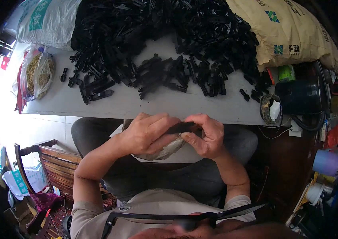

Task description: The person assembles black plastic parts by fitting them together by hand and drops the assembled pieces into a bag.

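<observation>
Above my lap, just off the table's front edge, my left hand (147, 133) and my right hand (207, 136) grip a small black plastic part (181, 128) between them. The fingers of my left hand close around its left end, while thumb and forefinger of my right hand pinch the right end. My fingers cover much of the part, so its exact kind cannot be made out. Below the hands a pale bag or sack (169, 152) shows partly. A large heap of similar black plastic parts (153, 73) spreads over the grey table (137, 106).
A clear bag of small golden pieces (39, 75) sits at the table's left. A white sack (49, 20) and a tan sack (288, 36) flank the heap. At right stand a round container (271, 109) and a dark appliance (300, 97). A wooden chair (59, 163) is at left.
</observation>
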Demonstrator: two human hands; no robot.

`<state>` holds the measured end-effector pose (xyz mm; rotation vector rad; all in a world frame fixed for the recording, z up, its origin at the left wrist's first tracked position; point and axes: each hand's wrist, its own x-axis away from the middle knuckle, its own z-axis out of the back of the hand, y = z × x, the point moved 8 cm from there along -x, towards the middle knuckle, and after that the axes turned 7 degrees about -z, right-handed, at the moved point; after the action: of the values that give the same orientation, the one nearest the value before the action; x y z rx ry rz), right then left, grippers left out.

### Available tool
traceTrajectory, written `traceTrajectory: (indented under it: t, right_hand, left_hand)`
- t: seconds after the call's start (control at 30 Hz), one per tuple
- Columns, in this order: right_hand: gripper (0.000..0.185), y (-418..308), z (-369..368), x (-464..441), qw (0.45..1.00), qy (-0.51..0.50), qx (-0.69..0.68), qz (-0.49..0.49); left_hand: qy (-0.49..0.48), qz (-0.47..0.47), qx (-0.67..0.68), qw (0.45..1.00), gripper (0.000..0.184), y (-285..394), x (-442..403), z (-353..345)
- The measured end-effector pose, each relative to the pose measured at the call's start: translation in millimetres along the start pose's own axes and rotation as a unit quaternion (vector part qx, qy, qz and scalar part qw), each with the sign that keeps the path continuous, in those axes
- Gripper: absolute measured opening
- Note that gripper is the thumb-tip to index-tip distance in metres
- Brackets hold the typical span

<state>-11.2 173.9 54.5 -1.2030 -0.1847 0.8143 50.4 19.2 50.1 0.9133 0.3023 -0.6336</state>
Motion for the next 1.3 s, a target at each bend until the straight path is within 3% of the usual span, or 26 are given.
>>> traceTrajectory:
  t: [0.17,0.37,0.53,0.67,0.77,0.87,1.0,1.3]
  right_hand:
    - [0.032,-4,3,-2,0.999,-0.004,0.032,0.039]
    - [0.028,14,-6,-11,0.995,-0.08,0.01,-0.064]
    - [0.025,21,-10,-11,0.989,-0.121,0.06,-0.053]
    - [0.027,26,-27,-5,0.981,-0.155,0.115,-0.032]
    - [0.028,21,-20,-12,0.982,-0.039,0.183,0.009]
    - [0.032,25,-9,-29,0.946,0.068,0.316,0.0]
    - [0.032,35,-17,-40,0.931,0.078,0.357,-0.023]
    - [0.018,28,-1,-26,0.95,0.119,0.287,-0.024]
  left_hand:
    - [-0.018,0.005,0.022,1.0,0.04,-6,-10,10]
    - [-0.051,0.03,-0.004,0.998,0.034,-24,-2,7]
    - [-0.105,0.036,-0.075,0.991,0.029,-27,-6,5]
    - [-0.004,0.097,-0.196,0.976,0.028,-43,0,19]
    - [0.055,0.158,-0.31,0.936,0.03,-47,-1,34]
    - [0.072,0.191,-0.357,0.912,0.032,-46,-1,46]
    - [0.045,0.198,-0.369,0.907,0.035,-49,3,41]
    - [0.036,0.196,-0.379,0.904,0.029,-43,8,40]
